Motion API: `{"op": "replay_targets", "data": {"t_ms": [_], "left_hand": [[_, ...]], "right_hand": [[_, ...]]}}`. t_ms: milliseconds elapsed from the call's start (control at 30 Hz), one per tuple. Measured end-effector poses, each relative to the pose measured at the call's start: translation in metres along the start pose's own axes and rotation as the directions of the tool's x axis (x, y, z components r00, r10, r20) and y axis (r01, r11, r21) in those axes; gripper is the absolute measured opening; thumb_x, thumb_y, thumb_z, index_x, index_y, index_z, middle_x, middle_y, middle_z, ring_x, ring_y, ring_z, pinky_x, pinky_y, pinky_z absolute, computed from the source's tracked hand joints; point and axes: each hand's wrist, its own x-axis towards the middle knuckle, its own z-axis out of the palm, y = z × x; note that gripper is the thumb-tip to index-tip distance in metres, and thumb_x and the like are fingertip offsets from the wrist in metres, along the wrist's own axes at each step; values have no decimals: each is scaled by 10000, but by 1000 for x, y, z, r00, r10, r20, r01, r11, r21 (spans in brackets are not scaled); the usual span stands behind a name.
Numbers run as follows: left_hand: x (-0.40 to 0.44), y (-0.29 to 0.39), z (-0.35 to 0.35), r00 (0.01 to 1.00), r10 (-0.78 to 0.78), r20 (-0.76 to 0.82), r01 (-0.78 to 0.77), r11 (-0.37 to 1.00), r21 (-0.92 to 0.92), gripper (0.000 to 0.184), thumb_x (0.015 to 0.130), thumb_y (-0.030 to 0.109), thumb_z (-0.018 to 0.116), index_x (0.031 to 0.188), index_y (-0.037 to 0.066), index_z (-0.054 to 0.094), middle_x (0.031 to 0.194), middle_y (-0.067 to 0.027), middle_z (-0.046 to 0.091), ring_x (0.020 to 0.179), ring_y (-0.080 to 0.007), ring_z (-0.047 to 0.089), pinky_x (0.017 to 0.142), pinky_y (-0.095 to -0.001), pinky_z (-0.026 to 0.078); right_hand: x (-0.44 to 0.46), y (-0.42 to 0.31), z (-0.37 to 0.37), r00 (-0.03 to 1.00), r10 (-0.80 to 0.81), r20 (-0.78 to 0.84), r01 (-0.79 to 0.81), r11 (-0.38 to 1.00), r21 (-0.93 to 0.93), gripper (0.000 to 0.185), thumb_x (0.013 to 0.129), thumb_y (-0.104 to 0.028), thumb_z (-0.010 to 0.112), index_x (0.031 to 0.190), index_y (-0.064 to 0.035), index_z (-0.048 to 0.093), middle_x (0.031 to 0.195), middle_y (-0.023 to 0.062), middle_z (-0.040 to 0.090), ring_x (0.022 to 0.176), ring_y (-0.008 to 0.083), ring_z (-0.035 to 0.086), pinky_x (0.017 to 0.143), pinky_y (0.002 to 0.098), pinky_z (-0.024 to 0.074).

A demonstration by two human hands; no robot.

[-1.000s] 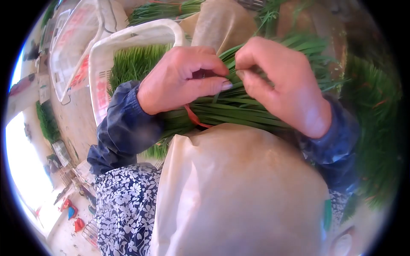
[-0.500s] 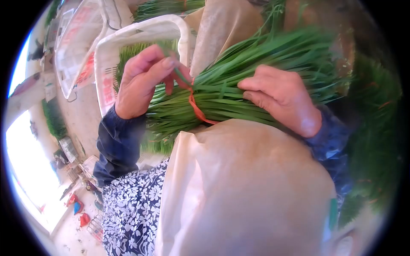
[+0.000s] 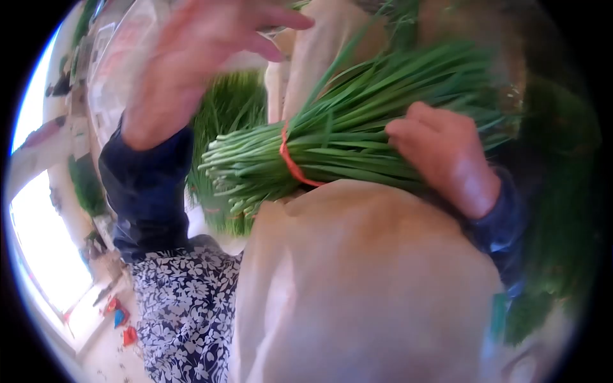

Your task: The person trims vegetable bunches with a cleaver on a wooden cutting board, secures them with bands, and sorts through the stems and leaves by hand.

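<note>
A bundle of long green stalks (image 3: 357, 140) lies across my lap against the beige apron (image 3: 370, 274), its pale cut ends to the left. Around it runs a red tie (image 3: 291, 159). Blurred by motion, my left hand (image 3: 204, 57) is raised above and left of the bundle, fingers apart and holding nothing. On the right part of the bundle rests my right hand (image 3: 444, 153), its fingers curled closed; whatever is inside them is hidden.
Behind the bundle, more upright green stalks (image 3: 233, 102) stand in a white basket mostly covered by my left arm. Another pale basket (image 3: 121, 70) is at the upper left. Dark green bunches (image 3: 562, 191) lie at the right. Small red items (image 3: 129, 336) lie at the lower left.
My left hand has left the red tie and moved up and left, its fingers spreading. My right hand has moved slightly right. The bundle's pale ends are now uncovered.
</note>
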Motion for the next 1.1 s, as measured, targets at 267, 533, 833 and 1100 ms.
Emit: {"op": "replay_targets", "data": {"t_ms": [267, 533, 833, 1100], "left_hand": [[36, -60, 61, 809, -373, 455, 68, 828, 557, 885, 720, 383, 819, 1419, 26, 410, 1174, -205, 619, 1044, -298, 615, 902, -369, 476], [33, -82, 95, 898, -291, 331, 165, 918, 360, 711, 779, 203, 766, 1380, 24, 432, 1130, -206, 627, 1090, -299, 629, 914, -371, 489], [23, -59, 63, 946, -287, -154, 296, 954, 45, 667, 752, -55, 630, 1377, -11, 401, 1199, -94, 605, 1047, -166, 598, 933, -307, 474], [24, -56, 65, 938, -301, -172, 300, 953, -36, 695, 742, -45, 638, 1389, -20, 385, 1227, -116, 588, 1076, -184, 592, 962, -320, 462]], "right_hand": [[-40, 12, -37, 970, 14, -242, -49, 989, -141, 251, 698, -85, 710, 926, -49, 611, 884, 89, 558, 790, 261, 594, 678, 362, 483], [-24, -15, 3, 965, -166, -204, 218, 938, 268, 313, 733, -199, 754, 964, -31, 626, 976, 116, 596, 858, 281, 596, 723, 376, 489], [-20, 4, 35, 993, 107, -51, -109, 993, -39, 557, 744, -397, 697, 1126, -8, 583, 1159, 118, 553, 991, 294, 511, 831, 396, 415], [-45, 7, 39, 990, 99, -101, -93, 993, 69, 611, 786, -405, 673, 1222, 2, 544, 1276, 165, 507, 1042, 352, 501, 878, 445, 432]]}}
